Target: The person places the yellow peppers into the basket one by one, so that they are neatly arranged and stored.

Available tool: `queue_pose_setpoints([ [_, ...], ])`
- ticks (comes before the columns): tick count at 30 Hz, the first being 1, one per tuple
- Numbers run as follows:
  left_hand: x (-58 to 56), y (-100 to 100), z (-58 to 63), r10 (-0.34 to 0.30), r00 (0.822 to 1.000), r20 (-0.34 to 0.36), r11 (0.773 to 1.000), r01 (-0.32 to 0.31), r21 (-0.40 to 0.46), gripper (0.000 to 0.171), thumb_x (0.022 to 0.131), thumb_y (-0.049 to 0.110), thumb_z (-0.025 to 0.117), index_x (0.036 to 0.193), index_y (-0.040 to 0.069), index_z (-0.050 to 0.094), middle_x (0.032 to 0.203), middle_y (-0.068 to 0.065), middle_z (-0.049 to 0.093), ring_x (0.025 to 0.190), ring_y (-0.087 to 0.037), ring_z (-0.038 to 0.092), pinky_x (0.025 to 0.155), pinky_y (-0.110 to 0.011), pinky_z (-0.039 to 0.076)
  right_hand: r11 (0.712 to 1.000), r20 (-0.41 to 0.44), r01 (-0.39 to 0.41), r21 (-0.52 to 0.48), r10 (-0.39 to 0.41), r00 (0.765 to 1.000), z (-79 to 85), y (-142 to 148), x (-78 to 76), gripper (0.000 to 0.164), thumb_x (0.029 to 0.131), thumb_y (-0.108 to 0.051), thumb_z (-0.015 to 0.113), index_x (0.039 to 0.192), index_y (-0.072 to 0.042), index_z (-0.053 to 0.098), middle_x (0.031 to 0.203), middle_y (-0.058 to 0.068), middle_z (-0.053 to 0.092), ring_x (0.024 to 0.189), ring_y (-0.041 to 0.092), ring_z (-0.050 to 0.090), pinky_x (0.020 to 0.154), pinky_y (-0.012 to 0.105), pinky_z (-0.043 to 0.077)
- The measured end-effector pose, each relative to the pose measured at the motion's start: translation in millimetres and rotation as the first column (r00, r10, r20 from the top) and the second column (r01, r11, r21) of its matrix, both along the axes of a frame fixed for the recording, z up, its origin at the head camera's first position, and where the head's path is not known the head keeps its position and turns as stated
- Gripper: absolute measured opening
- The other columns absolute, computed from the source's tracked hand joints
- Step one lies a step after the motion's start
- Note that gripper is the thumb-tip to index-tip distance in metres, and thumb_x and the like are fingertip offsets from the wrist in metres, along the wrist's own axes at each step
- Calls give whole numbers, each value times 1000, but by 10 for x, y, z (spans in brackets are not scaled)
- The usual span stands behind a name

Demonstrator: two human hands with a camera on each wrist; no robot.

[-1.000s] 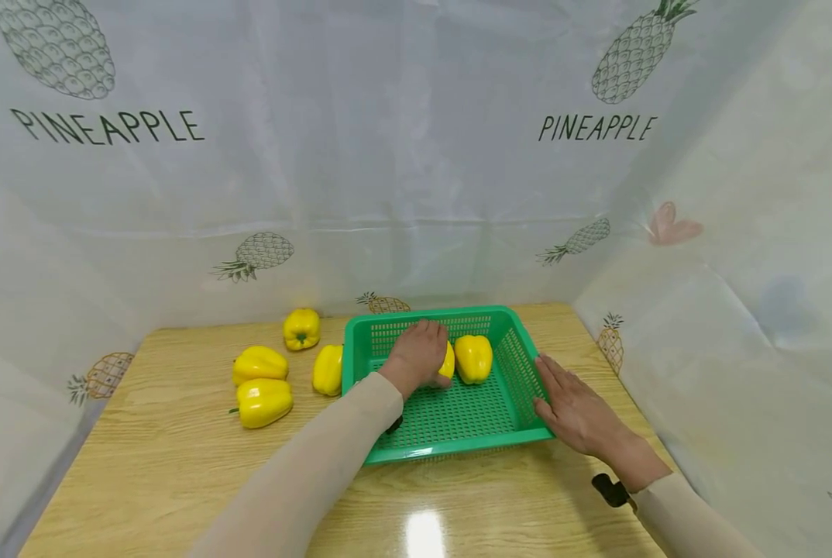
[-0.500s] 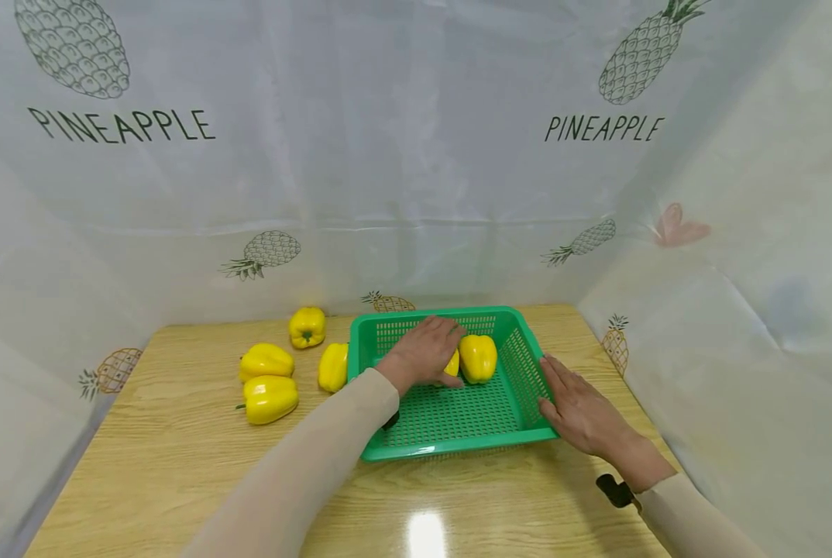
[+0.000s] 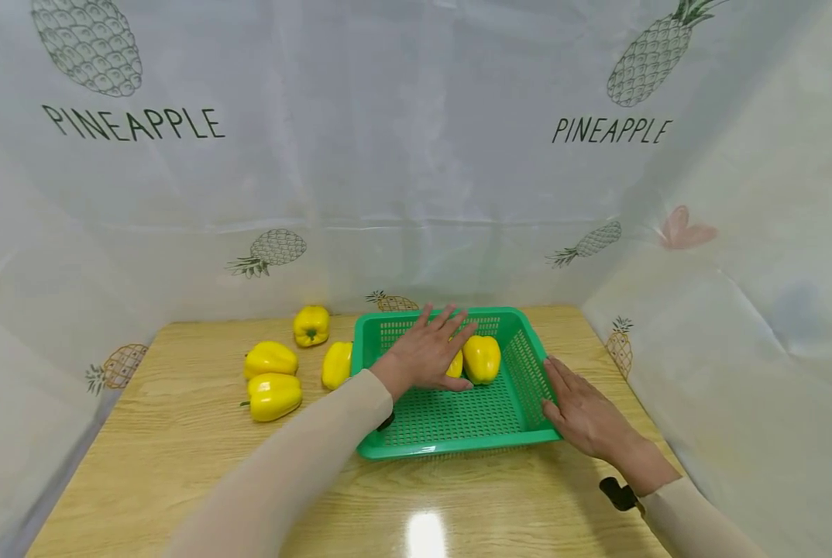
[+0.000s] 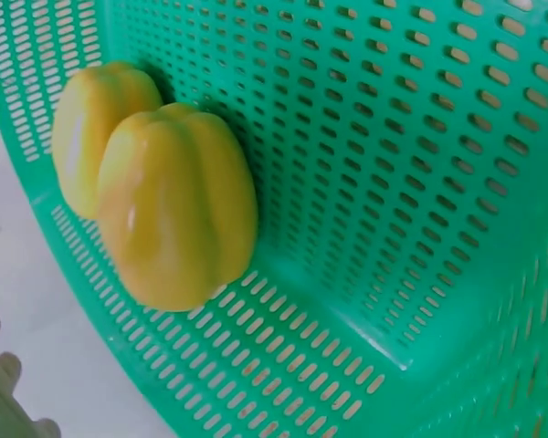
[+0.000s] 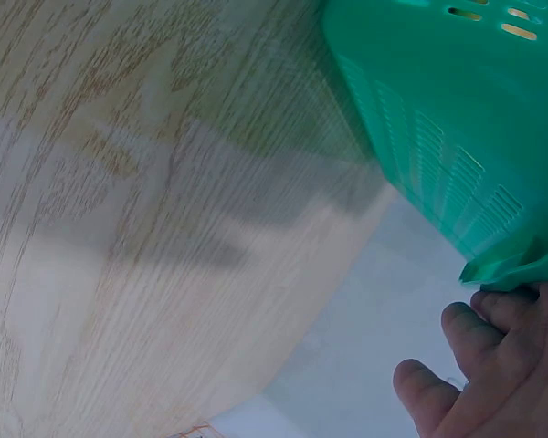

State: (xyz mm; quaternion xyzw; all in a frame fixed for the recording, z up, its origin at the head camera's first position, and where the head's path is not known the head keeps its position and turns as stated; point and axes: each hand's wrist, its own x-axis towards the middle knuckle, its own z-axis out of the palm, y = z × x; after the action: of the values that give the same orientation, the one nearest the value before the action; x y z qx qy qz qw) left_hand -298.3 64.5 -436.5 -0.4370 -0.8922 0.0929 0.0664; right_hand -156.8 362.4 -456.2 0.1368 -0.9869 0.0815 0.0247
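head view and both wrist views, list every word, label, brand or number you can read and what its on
"PINEAPPLE": upper left of the pale backdrop sheet, below a drawn pineapple
"PINEAPPLE": upper right of that sheet, also below a drawn pineapple
No readable text on the green basket or yellow peppers, nor in either wrist view.

The basket (image 3: 433,448) stands on the tabletop (image 3: 179,465), my right grip (image 3: 583,407) at its right side, two bell peppers (image 3: 482,360) side by side in its rear half, my left grip (image 3: 426,353) over the left one. Left of the basket lies a third pepper (image 3: 336,366); behind and left, a fourth pepper (image 3: 311,326); farther left, a near pepper (image 3: 274,397) before a far pepper (image 3: 271,360)
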Motion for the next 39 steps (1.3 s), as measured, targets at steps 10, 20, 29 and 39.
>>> queue_pose_setpoints([
  [10,155,-248,140,19,1000,-6,999,-18,51,102,97,84,36,172,24,4,179,-8,3,165,-32,1,131,-62,8,1000,12,5,-10,-5,1000,-3,-2,-4,67,112,-30,47,164,7,24,170,28,25,153,50,33,121,67,31],
  [20,207,-718,452,36,999,31,979,-41,198,85,106,63,49,171,18,17,178,-13,7,164,-35,11,131,-61,14,1000,10,3,-16,-3,1000,-5,-11,1,68,112,-30,49,164,6,24,170,29,26,152,49,34,121,67,32],
  [29,184,-1440,548,96,995,15,930,-96,355,72,108,46,55,167,13,29,174,-17,22,161,-37,24,130,-60,22,1000,2,-3,-20,3,1000,-7,0,14,68,111,-29,50,163,7,24,169,30,26,152,51,34,120,67,32],
  [39,218,-2081,355,197,976,96,899,-219,379,71,106,37,61,165,9,33,171,-20,27,155,-41,32,125,-59,31,1000,0,-10,-21,10,1000,-9,-5,2,68,111,-29,50,163,7,24,169,30,26,151,51,35,120,67,33],
])
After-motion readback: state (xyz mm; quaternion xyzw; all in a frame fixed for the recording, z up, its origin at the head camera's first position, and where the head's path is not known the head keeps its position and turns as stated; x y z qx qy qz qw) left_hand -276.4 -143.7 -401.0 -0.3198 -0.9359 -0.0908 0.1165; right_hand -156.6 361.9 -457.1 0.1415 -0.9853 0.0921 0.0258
